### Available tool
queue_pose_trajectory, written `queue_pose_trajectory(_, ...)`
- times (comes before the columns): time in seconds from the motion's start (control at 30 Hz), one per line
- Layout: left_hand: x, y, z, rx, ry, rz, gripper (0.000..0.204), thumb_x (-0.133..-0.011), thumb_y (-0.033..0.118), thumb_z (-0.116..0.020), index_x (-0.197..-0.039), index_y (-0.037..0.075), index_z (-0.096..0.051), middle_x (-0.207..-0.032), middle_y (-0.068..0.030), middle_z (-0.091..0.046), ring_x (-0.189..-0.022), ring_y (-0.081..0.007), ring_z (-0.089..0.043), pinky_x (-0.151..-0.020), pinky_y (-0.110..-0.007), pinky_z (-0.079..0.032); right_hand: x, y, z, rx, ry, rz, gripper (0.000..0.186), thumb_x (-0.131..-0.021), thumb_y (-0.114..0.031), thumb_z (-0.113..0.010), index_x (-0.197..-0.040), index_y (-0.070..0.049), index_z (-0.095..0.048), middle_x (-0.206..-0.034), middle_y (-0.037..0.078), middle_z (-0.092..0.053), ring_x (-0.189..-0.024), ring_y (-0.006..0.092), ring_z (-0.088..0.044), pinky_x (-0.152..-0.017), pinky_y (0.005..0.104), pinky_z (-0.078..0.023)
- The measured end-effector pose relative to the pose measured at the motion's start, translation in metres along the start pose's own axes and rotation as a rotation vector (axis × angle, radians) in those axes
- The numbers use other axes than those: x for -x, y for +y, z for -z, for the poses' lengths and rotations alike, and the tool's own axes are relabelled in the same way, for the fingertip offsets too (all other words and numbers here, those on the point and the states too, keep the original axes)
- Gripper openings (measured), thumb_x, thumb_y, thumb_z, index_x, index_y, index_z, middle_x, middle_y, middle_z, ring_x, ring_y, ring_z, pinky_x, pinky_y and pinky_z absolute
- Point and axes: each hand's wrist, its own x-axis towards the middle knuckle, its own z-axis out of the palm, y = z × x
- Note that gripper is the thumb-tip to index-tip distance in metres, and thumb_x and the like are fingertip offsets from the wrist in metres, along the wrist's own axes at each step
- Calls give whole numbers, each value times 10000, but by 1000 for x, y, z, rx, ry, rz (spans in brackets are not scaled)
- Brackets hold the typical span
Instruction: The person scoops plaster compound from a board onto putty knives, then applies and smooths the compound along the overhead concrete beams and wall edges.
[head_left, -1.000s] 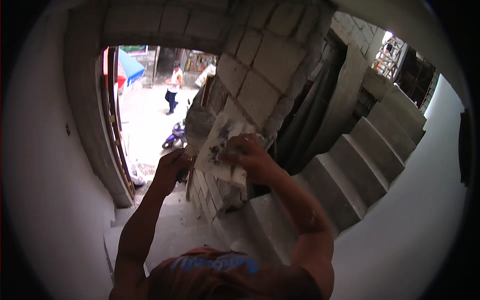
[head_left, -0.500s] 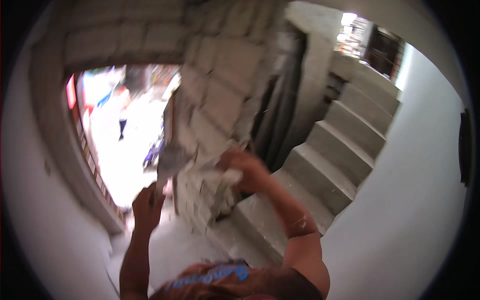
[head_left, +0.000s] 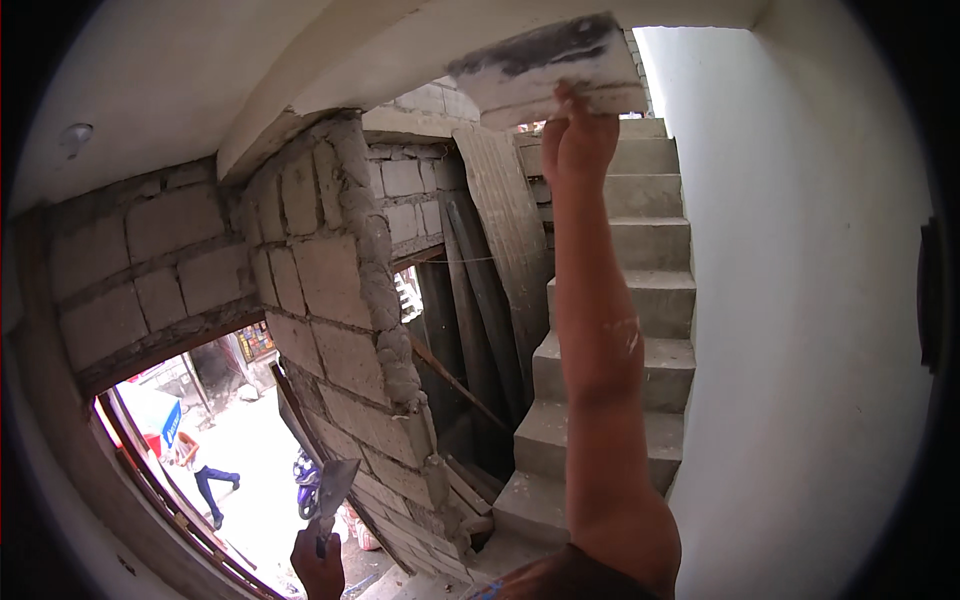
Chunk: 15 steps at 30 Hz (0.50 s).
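My right arm reaches straight up, and my right hand [head_left: 582,145] is closed on the lower edge of a wide flat plastering blade [head_left: 545,75]. The plate is pale with a dark smear along its upper part. It lies up against or close under the pale ceiling edge above the stairs; contact cannot be made out. Low on the left, my left hand [head_left: 318,568] is wrapped round the handle of a putty knife [head_left: 337,487]. Its grey blade points upward, in front of the doorway.
A rough block wall [head_left: 340,290] stands between the bright doorway [head_left: 240,440] and the concrete stairs [head_left: 640,245]. Long boards and a corrugated sheet [head_left: 500,190] lean behind it. A smooth white wall [head_left: 790,300] rises on the right. Outside are a person [head_left: 210,485] and a motorbike [head_left: 307,485].
My right hand has risen from beside the block wall to the ceiling edge with the blade. My left hand sits lower in view with the putty knife. The view has tilted upward.
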Motion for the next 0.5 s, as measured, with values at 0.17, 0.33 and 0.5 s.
queue_pose_trajectory(0.17,-2,2,-22,-25,-101,55,280,-957,250,-589,-1062,-4,-646,-818,-175,-615,-696,-335,-554,-637,-425,-449,-51,21,15,-158,-236,114,431,-807,114,-562,-1215,-9,-499,-1100,94,-612,-1019,178,-618,-955,321,-499)
queue_pose_trajectory(0.33,-10,22,-46,0,-149,41,346,-957,256,-579,-1196,7,-603,-915,-196,-643,-750,-329,-580,-686,-418,-472,-76,46,6,-224,-212,124,412,-799,108,-591,-1188,-5,-520,-1094,83,-624,-1012,190,-617,-926,339,-491)
queue_pose_trajectory(0.5,1,15,-72,26,-114,91,432,-949,314,-601,-1248,3,-587,-910,-185,-646,-709,-255,-571,-641,-368,-460,-96,64,17,0,50,114,416,-782,100,-631,-1170,-18,-537,-1095,77,-623,-1025,194,-610,-886,324,-486)
